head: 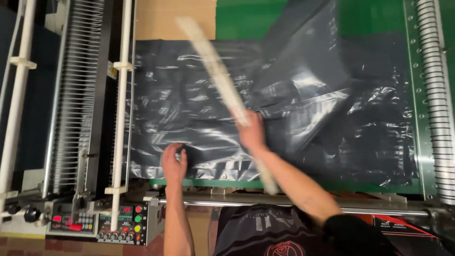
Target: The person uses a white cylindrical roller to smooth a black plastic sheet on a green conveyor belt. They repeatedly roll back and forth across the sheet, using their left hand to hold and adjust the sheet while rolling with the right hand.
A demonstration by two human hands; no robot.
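A stack of dark grey plastic bags (pixel 189 104) lies spread over a green table (pixel 237 19). My left hand (pixel 173 162) presses on the near edge of the bags, fingers curled onto the plastic. My right hand (pixel 251 132) grips a long pale wooden stick (pixel 213 66), blurred by motion, which slants from the upper left over the bags down past my wrist. On the right, one bag is folded up loosely (pixel 308 85).
A bag-making machine with white rails (pixel 122 95) and a row of metal pins (pixel 78 95) stands at the left. A control panel with coloured buttons (pixel 118 223) sits at the lower left. A ribbed roller (pixel 438 95) runs along the right edge. Cardboard (pixel 175 19) lies at the top.
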